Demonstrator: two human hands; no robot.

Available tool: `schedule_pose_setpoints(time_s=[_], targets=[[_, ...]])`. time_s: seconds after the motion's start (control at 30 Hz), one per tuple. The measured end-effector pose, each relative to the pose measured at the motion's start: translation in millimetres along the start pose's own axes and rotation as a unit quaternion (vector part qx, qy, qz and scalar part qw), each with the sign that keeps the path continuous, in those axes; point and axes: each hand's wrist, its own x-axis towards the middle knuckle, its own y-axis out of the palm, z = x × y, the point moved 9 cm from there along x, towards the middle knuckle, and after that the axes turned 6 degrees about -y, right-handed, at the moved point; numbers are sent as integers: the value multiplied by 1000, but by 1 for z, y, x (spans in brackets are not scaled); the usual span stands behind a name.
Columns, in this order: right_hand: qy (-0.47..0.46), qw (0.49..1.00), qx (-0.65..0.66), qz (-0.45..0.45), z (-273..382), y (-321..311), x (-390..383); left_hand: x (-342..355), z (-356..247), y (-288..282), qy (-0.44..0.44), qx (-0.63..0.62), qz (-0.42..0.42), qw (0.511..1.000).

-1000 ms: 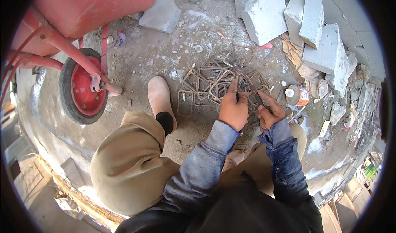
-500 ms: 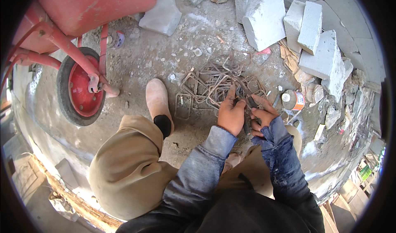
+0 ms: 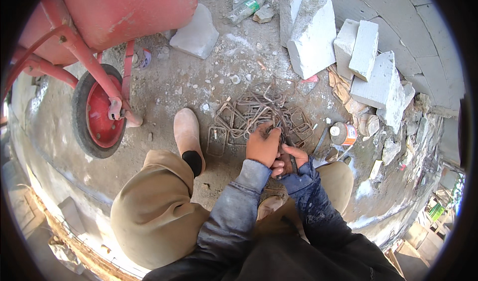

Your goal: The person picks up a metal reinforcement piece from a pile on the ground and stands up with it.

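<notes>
A tangled pile of rusty bent rebar stirrups (image 3: pixel 239 112) lies on the ground in front of me. Over its near edge, my left hand (image 3: pixel 262 145) is closed with fingers curled and thumb bent; whatever it pinches is too small or hidden to make out. Right against it, my right hand (image 3: pixel 294 157) wraps round a dark, slim metal tool (image 3: pixel 289 142) that points away from me. The tool's far end merges with the stirrups, so its exact kind does not show.
A red wheelbarrow (image 3: pixel 129 12) with a black-tyred wheel stands at left. Broken white blocks (image 3: pixel 313 37) lean near the block wall at right. A labelled bottle (image 3: pixel 343 133) lies right of the pile; a crushed plastic bottle (image 3: pixel 245 9) and a block chunk (image 3: pixel 196 32) lie farther off.
My hands have come together and a little left and nearer to me. The right hand has turned, its thumb now along the dark tool. The whole view has shifted slightly.
</notes>
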Motion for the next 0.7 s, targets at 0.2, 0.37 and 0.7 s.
schedule_pose_setpoints(time_s=[0.2,0.37,0.7], targets=[[16,993,-119,-2,-12,-10,0,-5,25,34,-130,-66,275,950],[-79,960,-267,4,-4,38,-49,-51,-22,64,-39,-173,412,894],[-339,867,-349,-105,111,25,-120,-57,-56,126,127,-168,389,897]])
